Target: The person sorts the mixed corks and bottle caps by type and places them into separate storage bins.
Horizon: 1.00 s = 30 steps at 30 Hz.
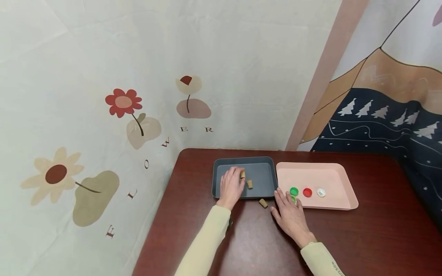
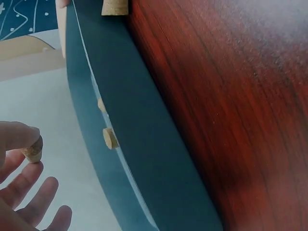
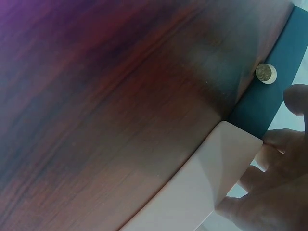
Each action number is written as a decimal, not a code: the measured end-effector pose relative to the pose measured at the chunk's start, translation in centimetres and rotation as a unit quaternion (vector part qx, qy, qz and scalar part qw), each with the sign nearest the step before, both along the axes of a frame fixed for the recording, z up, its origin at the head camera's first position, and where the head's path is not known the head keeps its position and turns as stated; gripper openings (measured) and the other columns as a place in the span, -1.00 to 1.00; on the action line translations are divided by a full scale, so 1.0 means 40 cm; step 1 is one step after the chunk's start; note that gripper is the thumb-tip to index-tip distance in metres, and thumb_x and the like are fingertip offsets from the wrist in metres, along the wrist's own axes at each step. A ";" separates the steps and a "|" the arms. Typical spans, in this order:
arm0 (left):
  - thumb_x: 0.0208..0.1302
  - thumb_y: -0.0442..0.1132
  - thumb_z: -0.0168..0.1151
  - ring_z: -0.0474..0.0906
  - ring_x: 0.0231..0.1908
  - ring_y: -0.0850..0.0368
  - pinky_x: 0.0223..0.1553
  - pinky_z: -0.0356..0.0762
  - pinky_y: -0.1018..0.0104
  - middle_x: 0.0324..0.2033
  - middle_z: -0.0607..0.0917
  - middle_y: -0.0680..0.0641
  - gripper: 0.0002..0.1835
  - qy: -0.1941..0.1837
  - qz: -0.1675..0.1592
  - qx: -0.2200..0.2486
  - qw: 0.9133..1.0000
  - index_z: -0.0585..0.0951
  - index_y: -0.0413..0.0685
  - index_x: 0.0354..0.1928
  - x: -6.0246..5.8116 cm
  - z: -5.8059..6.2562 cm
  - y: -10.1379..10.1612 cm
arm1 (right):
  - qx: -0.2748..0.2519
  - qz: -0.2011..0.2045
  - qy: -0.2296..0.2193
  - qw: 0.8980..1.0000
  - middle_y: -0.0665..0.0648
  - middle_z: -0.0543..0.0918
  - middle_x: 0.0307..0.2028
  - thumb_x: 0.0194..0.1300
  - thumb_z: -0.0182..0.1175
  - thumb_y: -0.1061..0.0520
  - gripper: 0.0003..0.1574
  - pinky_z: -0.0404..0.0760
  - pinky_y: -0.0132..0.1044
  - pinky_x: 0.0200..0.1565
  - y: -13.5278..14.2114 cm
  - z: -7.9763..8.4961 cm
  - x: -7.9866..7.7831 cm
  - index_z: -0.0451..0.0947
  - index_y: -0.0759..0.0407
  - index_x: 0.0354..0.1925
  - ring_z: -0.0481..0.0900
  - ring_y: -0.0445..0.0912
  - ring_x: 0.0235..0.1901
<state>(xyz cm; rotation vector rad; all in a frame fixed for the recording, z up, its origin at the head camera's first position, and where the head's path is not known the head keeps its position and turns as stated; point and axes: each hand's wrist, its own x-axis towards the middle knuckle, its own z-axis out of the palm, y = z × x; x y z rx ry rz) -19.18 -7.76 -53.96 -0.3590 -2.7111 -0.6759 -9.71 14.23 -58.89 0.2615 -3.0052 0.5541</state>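
My left hand [image 1: 230, 186] is over the dark grey tray [image 1: 264, 170], pinching a cork [image 2: 33, 150] between thumb and fingertip, with its other fingers spread. A second cork [image 1: 249, 184] lies in that tray beside the hand, and a third cork [image 1: 263, 203] lies on the table just in front of it. My right hand [image 1: 291, 218] has its fingers extended over the near left corner of the pink tray [image 1: 331, 174], fingertips at the rim. Beside those fingers in the pink tray are green caps [image 1: 294, 191], partly covered by the hand, a red cap [image 1: 307, 192] and a white cap [image 1: 321, 193].
The two trays stand side by side on a dark red-brown wooden table [image 1: 255, 245], near its back edge. Behind the table hangs a pale cloth [image 1: 248, 96] printed with flowers, and a navy patterned cloth [image 1: 366, 130] is at the right.
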 end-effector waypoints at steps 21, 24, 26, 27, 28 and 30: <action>0.37 -0.22 0.39 0.64 0.04 -0.05 0.07 0.57 -0.05 0.07 0.69 -0.07 -0.66 -0.066 0.021 -0.035 0.997 0.70 0.02 0.16 -0.028 -0.050 0.027 | -0.002 -0.002 0.009 1.000 0.29 0.34 0.49 0.45 0.26 -0.06 -0.20 0.16 0.45 0.35 -0.002 0.005 0.004 0.36 0.31 0.47 0.29 0.33 0.45; 0.37 -0.22 0.40 0.64 0.04 -0.05 0.06 0.57 -0.05 0.07 0.69 -0.07 -0.67 -0.071 0.023 -0.039 0.996 0.70 0.03 0.15 -0.030 -0.056 0.027 | -0.003 -0.002 0.006 1.000 0.28 0.34 0.50 0.46 0.25 -0.06 -0.20 0.15 0.45 0.36 -0.003 0.004 0.003 0.35 0.30 0.48 0.29 0.33 0.45; 0.36 -0.21 0.40 0.64 0.03 -0.05 0.04 0.57 -0.04 0.06 0.70 -0.07 -0.68 -0.071 0.022 -0.045 0.996 0.70 0.03 0.13 -0.031 -0.061 0.027 | -0.006 -0.003 0.004 1.000 0.27 0.34 0.50 0.47 0.25 -0.06 -0.20 0.15 0.45 0.37 -0.004 0.003 0.003 0.35 0.29 0.49 0.29 0.32 0.46; 0.36 -0.21 0.41 0.65 0.02 -0.05 0.03 0.57 -0.04 0.06 0.70 -0.07 -0.68 -0.071 0.020 -0.049 0.996 0.71 0.03 0.13 -0.032 -0.064 0.027 | -0.006 -0.003 0.004 1.000 0.27 0.33 0.50 0.46 0.25 -0.06 -0.20 0.15 0.45 0.37 -0.003 0.002 0.003 0.35 0.29 0.49 0.29 0.32 0.46; 0.36 -0.20 0.41 0.65 0.01 -0.04 0.03 0.57 -0.03 0.06 0.70 -0.07 -0.69 -0.071 0.020 -0.054 0.996 0.71 0.04 0.12 -0.033 -0.067 0.027 | -0.007 -0.004 0.004 1.000 0.27 0.33 0.50 0.46 0.25 -0.06 -0.20 0.14 0.45 0.37 -0.004 0.002 0.002 0.35 0.29 0.49 0.29 0.32 0.46; 0.36 -0.20 0.41 0.65 0.00 -0.04 0.02 0.56 -0.02 0.05 0.70 -0.07 -0.70 -0.075 0.020 -0.063 0.995 0.71 0.04 0.11 -0.035 -0.073 0.026 | -0.006 -0.004 0.004 1.000 0.27 0.33 0.50 0.46 0.26 -0.05 -0.20 0.14 0.44 0.37 -0.004 0.001 0.002 0.35 0.29 0.49 0.29 0.32 0.46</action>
